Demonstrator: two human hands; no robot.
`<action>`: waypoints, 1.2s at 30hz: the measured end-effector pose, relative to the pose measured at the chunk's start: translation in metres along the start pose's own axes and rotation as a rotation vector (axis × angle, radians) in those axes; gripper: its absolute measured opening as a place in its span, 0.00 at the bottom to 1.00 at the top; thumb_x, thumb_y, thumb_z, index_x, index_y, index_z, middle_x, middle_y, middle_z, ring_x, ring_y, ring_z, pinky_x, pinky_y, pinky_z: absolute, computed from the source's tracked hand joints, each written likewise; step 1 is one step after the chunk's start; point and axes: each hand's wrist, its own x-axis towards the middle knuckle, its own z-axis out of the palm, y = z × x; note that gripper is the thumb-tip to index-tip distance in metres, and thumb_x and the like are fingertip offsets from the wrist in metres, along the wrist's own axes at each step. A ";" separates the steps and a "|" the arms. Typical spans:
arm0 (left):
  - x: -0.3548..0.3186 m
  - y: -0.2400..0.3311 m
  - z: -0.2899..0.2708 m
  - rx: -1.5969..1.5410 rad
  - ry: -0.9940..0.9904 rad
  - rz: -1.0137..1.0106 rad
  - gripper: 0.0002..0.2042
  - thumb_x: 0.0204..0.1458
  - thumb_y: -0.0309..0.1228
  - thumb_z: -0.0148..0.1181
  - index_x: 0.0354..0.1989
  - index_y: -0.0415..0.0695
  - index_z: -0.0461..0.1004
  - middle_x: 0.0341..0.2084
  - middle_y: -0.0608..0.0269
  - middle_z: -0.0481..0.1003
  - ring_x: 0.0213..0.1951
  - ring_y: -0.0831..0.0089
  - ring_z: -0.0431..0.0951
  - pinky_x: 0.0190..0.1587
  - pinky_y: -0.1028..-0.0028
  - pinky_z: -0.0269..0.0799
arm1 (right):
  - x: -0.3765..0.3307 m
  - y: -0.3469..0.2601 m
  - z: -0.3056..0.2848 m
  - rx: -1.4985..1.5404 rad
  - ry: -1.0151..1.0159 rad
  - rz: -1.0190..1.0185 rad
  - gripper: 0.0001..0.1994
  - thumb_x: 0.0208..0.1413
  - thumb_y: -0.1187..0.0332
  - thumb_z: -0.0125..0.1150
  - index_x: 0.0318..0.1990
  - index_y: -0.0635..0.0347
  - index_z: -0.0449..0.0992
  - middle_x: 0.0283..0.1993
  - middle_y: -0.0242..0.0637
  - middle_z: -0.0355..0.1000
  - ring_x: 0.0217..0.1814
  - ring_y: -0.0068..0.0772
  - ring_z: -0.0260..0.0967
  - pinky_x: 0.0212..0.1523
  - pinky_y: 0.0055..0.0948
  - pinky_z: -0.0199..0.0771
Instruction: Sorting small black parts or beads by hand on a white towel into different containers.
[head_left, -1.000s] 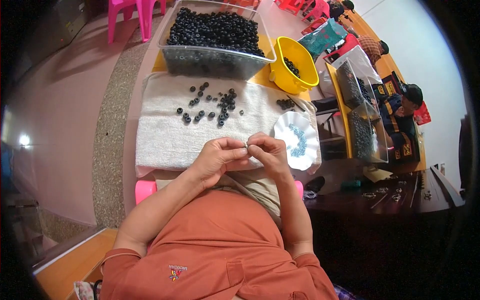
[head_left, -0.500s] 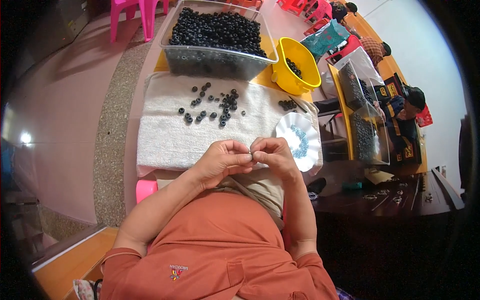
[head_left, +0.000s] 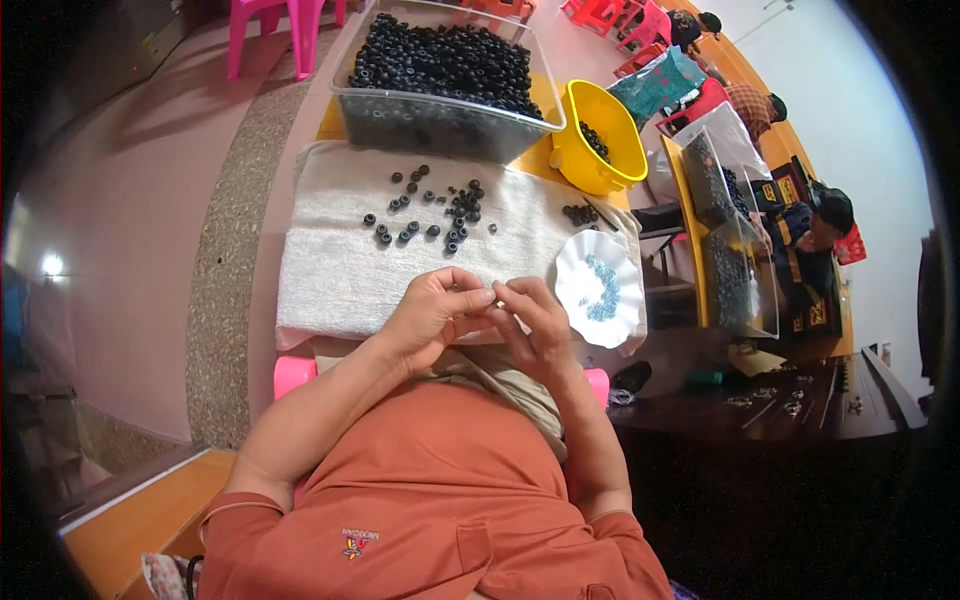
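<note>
While both hands pinch something tiny, round black beads dot nubby towel.

I see even bright daylight, soft shadows only. Small glare spot on floor far left of my hands. Towel beyond them sharp; small rings slightly soft. Fisheye bends straight edges, black vignette at rim, right side dim.

Bare white towel lying open ahead of both hands, scattered black rings sitting mid-towel, clear bin blocking beyond, white dish crowding rightward
</note>
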 end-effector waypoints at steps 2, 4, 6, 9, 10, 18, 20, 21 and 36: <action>0.000 0.001 0.001 0.005 0.023 0.029 0.05 0.55 0.24 0.61 0.36 0.41 0.71 0.34 0.61 0.76 0.35 0.72 0.81 0.42 0.72 0.82 | 0.004 -0.006 -0.001 -0.025 -0.009 -0.007 0.17 0.54 0.81 0.60 0.53 0.65 0.74 0.40 0.45 0.72 0.39 0.37 0.73 0.37 0.29 0.73; 0.000 0.002 0.001 0.011 0.045 0.058 0.05 0.55 0.24 0.62 0.36 0.41 0.72 0.33 0.62 0.76 0.35 0.73 0.81 0.41 0.73 0.82 | 0.010 -0.005 -0.003 0.237 -0.055 0.129 0.16 0.54 0.81 0.60 0.52 0.64 0.74 0.41 0.44 0.72 0.39 0.34 0.72 0.38 0.28 0.73; 0.000 0.003 0.000 0.033 0.047 0.097 0.05 0.55 0.23 0.62 0.35 0.42 0.72 0.32 0.63 0.76 0.35 0.74 0.80 0.41 0.73 0.81 | 0.019 0.013 -0.003 0.386 -0.063 0.176 0.13 0.55 0.80 0.60 0.49 0.64 0.76 0.40 0.40 0.73 0.38 0.30 0.72 0.37 0.26 0.71; 0.002 0.004 -0.002 0.035 0.054 0.126 0.04 0.55 0.23 0.62 0.35 0.41 0.73 0.31 0.64 0.77 0.34 0.75 0.80 0.42 0.74 0.81 | 0.039 0.041 0.001 0.172 0.012 0.301 0.07 0.55 0.78 0.61 0.41 0.65 0.79 0.38 0.39 0.75 0.35 0.33 0.74 0.35 0.26 0.71; 0.003 0.004 -0.002 0.037 0.050 0.128 0.04 0.55 0.23 0.62 0.35 0.41 0.73 0.31 0.64 0.77 0.34 0.75 0.80 0.42 0.74 0.81 | 0.045 0.051 0.003 0.170 0.015 0.298 0.07 0.55 0.78 0.61 0.41 0.65 0.79 0.38 0.39 0.75 0.35 0.33 0.74 0.35 0.26 0.71; 0.003 0.004 -0.004 0.028 0.088 0.126 0.06 0.53 0.21 0.64 0.35 0.39 0.72 0.31 0.62 0.76 0.33 0.75 0.79 0.41 0.75 0.82 | 0.081 0.081 0.014 -0.411 -0.164 0.228 0.09 0.53 0.70 0.60 0.39 0.62 0.80 0.38 0.45 0.75 0.42 0.51 0.73 0.44 0.41 0.72; 0.003 0.004 -0.004 0.022 0.084 0.132 0.06 0.53 0.21 0.64 0.35 0.39 0.72 0.31 0.62 0.76 0.33 0.75 0.79 0.40 0.75 0.82 | 0.083 0.083 0.014 -0.420 -0.246 0.231 0.09 0.52 0.70 0.59 0.39 0.62 0.80 0.39 0.45 0.75 0.42 0.51 0.73 0.45 0.42 0.72; 0.003 0.004 -0.004 0.017 0.078 0.138 0.06 0.53 0.21 0.64 0.35 0.39 0.72 0.31 0.62 0.76 0.33 0.75 0.79 0.40 0.75 0.82 | 0.083 0.084 0.015 -0.436 -0.247 0.184 0.09 0.52 0.71 0.59 0.38 0.62 0.80 0.38 0.45 0.75 0.43 0.50 0.72 0.45 0.41 0.71; 0.005 0.003 -0.005 0.045 0.111 0.136 0.05 0.54 0.22 0.63 0.35 0.40 0.73 0.29 0.63 0.77 0.32 0.75 0.80 0.40 0.75 0.82 | 0.071 0.081 0.015 -0.490 -0.275 -0.067 0.10 0.49 0.72 0.59 0.40 0.58 0.78 0.38 0.37 0.70 0.44 0.43 0.67 0.45 0.36 0.70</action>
